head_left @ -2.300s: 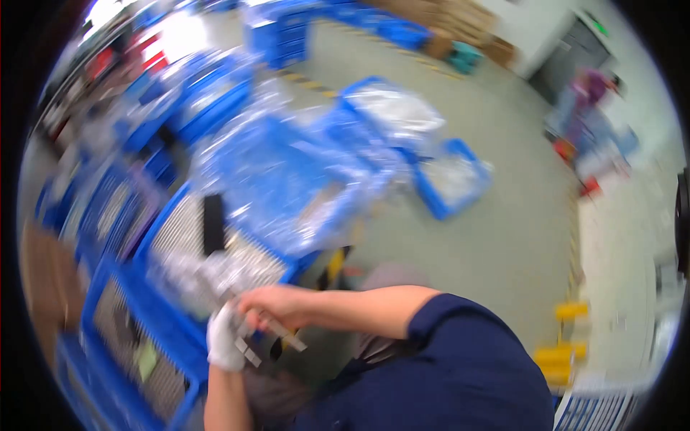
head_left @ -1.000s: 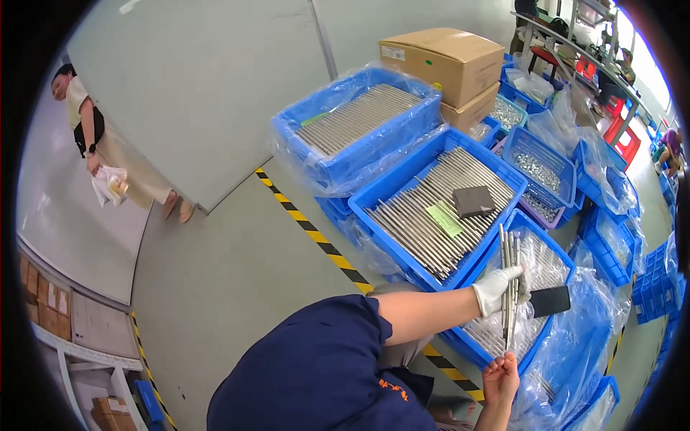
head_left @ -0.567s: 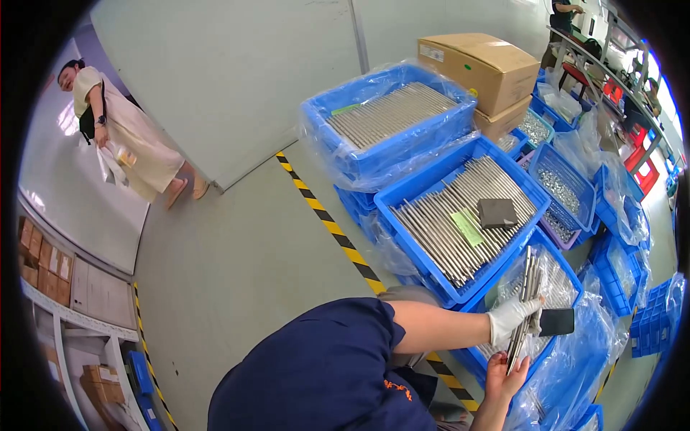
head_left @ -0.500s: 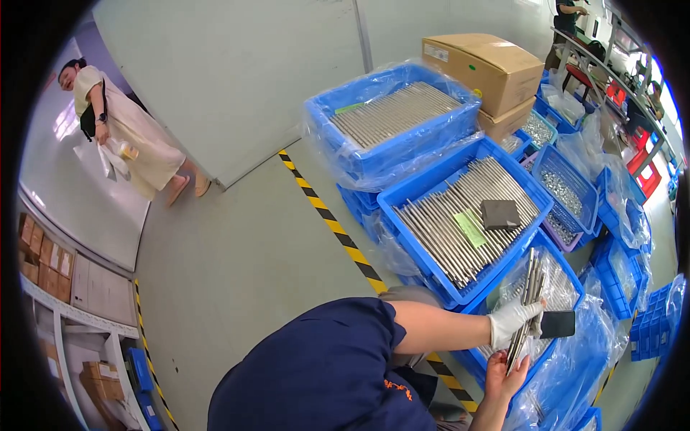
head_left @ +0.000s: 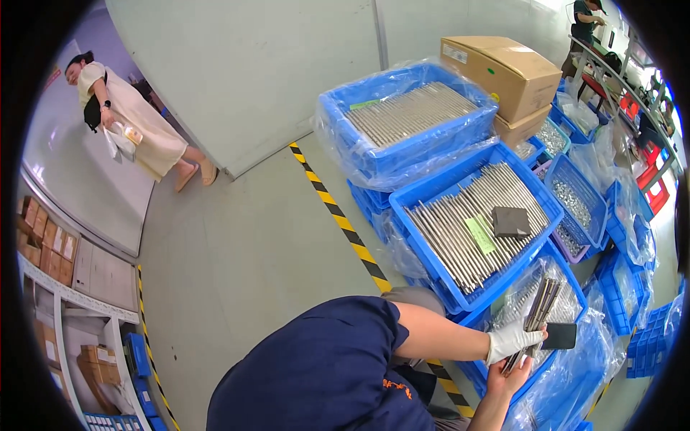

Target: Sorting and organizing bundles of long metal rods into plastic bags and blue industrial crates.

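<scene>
My left hand (head_left: 515,339), in a white glove, is wrapped around a bundle of thin metal rods (head_left: 543,305), held at a slant. Bare, my right hand (head_left: 508,375) closes around the bundle's lower end. Both hands are over a blue crate (head_left: 575,284) lined with clear plastic, where more rods lie. Beside the gloved fingers is a dark flat rectangle (head_left: 559,336) like a phone; what it rests on is hidden. Farther back, another blue crate (head_left: 424,266) holds rows of rods, with a green paper slip (head_left: 480,235) and a dark grey block (head_left: 511,222) on top.
A plastic-wrapped blue crate of rods (head_left: 338,108) stands behind, next to cardboard boxes (head_left: 503,68). Blue baskets of small metal parts (head_left: 575,205) are at the right. Yellow-black tape (head_left: 338,215) marks the floor. Shelving (head_left: 79,309) is at left; a person (head_left: 126,122) is by the doorway.
The upper end of the rod bundle has dropped and swung to the right. My gloved hand has come slightly lower. The whole view has shifted a little.
</scene>
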Demonstrator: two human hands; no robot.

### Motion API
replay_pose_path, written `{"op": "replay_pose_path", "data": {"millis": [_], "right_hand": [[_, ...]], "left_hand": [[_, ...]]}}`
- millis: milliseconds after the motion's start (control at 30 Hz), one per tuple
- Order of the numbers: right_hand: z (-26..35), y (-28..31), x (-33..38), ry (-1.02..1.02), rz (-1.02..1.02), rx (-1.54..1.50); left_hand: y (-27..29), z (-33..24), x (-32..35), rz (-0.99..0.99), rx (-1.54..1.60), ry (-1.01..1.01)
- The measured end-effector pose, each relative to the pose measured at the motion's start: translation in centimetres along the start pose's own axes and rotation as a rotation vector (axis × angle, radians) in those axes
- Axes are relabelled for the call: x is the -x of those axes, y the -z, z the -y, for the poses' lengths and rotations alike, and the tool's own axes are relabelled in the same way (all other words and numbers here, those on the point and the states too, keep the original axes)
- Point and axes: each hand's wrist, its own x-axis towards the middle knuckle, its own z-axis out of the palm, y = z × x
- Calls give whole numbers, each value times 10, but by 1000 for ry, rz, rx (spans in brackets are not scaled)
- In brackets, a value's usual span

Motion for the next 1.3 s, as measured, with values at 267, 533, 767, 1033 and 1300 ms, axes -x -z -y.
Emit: {"op": "replay_pose_path", "data": {"millis": [267, 533, 767, 1033, 1300], "right_hand": [[-3, 18, -11, -9, -21, 219], [29, 12, -41, 272, -38, 506], [-5, -36, -30, 836, -89, 1509], [-43, -6, -79, 813, 287, 1712], [-55, 7, -82, 842, 208, 1641]], "left_hand": [[18, 17, -12, -56, -11, 96], [43, -18, -15, -109, 135, 117], [69, -47, -5, -139, 45, -43], [89, -59, -1, -160, 78, -19], [88, -64, -7, -208, 78, -2]]}}
